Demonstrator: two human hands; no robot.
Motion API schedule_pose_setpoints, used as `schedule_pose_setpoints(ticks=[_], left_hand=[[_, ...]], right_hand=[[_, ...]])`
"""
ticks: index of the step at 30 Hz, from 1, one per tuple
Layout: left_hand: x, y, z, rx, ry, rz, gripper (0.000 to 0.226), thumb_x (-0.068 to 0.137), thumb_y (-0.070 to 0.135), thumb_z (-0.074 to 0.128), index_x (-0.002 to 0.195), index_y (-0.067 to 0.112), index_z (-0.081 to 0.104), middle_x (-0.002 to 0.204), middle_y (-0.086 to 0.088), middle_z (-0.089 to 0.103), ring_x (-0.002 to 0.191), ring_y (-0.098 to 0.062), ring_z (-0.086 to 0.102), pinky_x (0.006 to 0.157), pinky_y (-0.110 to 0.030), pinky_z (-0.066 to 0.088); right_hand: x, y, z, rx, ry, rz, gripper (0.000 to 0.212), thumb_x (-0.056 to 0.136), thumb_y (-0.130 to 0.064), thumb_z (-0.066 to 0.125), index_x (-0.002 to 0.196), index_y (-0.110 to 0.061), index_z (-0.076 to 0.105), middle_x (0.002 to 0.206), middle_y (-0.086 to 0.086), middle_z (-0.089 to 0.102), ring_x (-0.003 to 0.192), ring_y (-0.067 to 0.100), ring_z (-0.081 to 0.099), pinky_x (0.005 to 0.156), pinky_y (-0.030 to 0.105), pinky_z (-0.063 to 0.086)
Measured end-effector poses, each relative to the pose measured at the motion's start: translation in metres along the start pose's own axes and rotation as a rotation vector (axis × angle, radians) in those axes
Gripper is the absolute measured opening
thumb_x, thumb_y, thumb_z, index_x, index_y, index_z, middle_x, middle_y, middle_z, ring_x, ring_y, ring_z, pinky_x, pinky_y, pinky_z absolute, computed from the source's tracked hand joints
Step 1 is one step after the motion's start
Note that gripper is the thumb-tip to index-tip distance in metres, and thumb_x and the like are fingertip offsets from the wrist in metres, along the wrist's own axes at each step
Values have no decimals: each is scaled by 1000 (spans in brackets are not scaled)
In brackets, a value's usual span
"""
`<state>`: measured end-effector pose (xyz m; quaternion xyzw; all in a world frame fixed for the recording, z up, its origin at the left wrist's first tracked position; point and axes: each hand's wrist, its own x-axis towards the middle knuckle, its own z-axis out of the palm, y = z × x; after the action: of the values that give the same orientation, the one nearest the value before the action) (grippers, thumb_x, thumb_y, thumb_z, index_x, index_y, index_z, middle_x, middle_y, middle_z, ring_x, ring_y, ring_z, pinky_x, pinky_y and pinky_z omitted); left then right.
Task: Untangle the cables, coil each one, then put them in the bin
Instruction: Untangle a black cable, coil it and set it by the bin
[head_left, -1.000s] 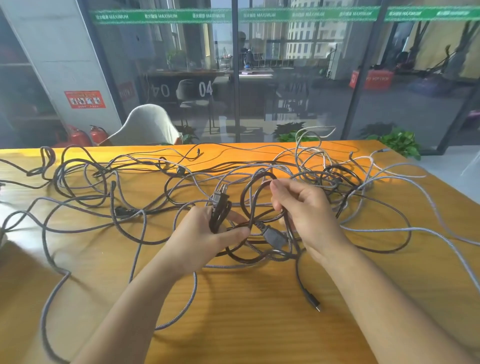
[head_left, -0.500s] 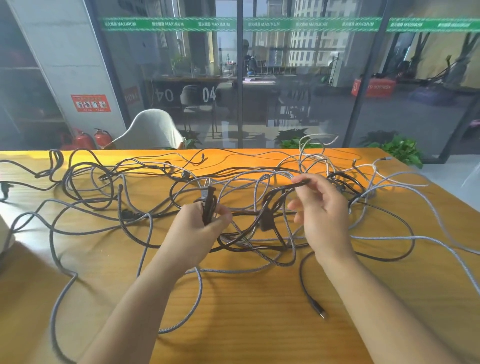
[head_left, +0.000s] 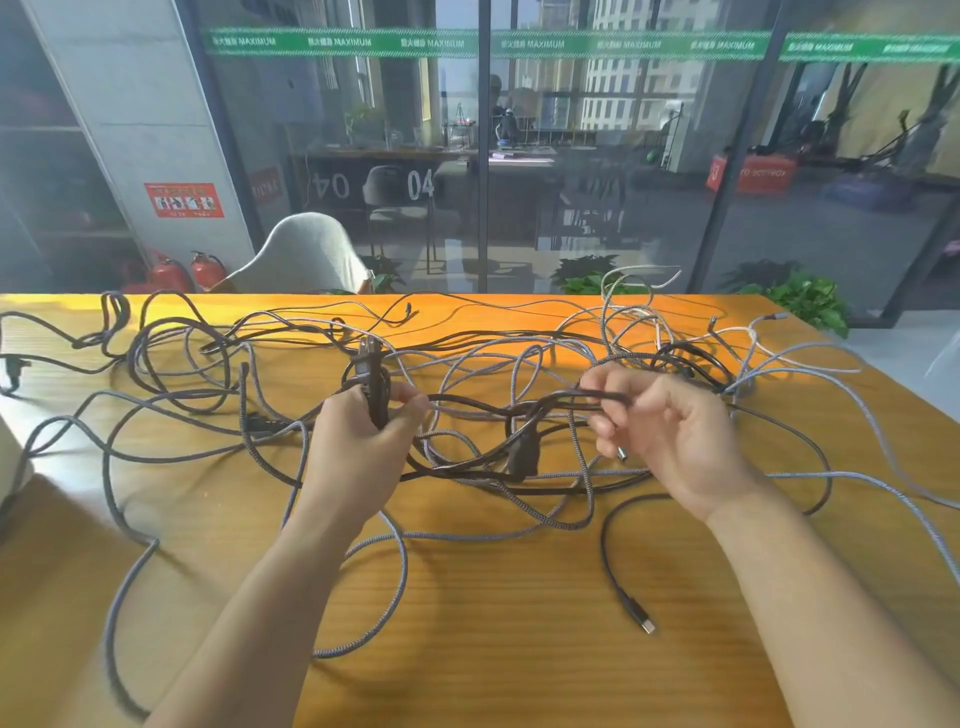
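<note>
Above a wooden table strewn with tangled cables, the left hand grips a bundled black power cord, plug upward, while the right hand pinches a dark strand stretched between the two hands.

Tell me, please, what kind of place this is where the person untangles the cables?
Probably an office or shared workspace. Behind the wooden table stands a glass partition marked with the room number "04", through which desks and chairs show. Red fire extinguishers stand by a pillar, and potted plants line the glass.
</note>
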<state>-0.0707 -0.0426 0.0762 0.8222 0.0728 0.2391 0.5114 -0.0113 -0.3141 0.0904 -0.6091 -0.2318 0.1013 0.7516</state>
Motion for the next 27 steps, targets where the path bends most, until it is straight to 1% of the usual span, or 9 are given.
schedule_pose_setpoints(ticks=[2,4,6,9,12,14,19,23,27], left_hand=[[-1,0,1,19,0,7,11,101,27,67,91,24,70,42,11,41,39,-7,35,44,-17,33],[-2,1,3,38,-1,17,11,101,27,67,90,25,69,45,9,43,41,-7,36,45,-21,35],[-1,0,4,52,5,25,12,101,27,67,89,26,69,46,8,44,42,-9,37,46,-25,37],[1,-1,2,46,34,15,11,101,28,67,90,26,70,44,8,44,42,-9,36,48,-28,39],[3,-1,-1,1,63,-8,12,101,29,67,90,26,71,43,9,43,40,-8,35,52,-29,37],[3,-1,-2,-19,69,-17,11,101,29,67,91,26,71,41,11,43,39,-7,37,52,-28,35],[0,1,1,-46,68,12,12,101,27,68,90,23,70,41,11,37,38,-8,29,43,-21,29],[-1,2,2,-63,97,31,13,101,28,68,88,24,70,41,10,37,41,-9,29,48,-26,32],[1,2,1,-100,150,27,14,99,27,69,87,22,72,45,12,44,45,-8,37,56,-29,38]], right_hand=[[-3,-2,-1,-305,-86,-44,35,88,-37,51,63,-12,55,89,11,49,72,21,43,71,29,43],[-3,-2,0,-563,-108,-38,58,88,-61,62,66,-8,57,91,9,48,74,19,44,74,24,39],[-2,-1,-3,-689,-115,-15,66,90,-70,63,70,-7,63,93,2,52,75,15,48,78,24,40],[-1,0,-2,-369,-130,11,38,97,-48,59,78,-17,74,91,-2,57,78,14,48,85,28,42],[5,4,-2,288,-36,57,31,101,-39,56,91,-15,74,91,-2,56,76,13,46,71,25,43],[9,10,-3,404,129,68,29,103,-36,54,94,-14,71,90,-2,57,73,12,48,67,25,43],[14,20,-5,-195,496,59,27,112,-23,46,102,-12,69,86,3,62,62,10,50,61,30,49],[11,21,-9,-777,531,-4,27,111,-17,43,128,-26,62,85,-4,72,52,11,60,60,41,57],[9,21,-10,-914,538,48,33,107,-13,49,134,-18,67,81,-2,74,64,14,69,61,39,64]])
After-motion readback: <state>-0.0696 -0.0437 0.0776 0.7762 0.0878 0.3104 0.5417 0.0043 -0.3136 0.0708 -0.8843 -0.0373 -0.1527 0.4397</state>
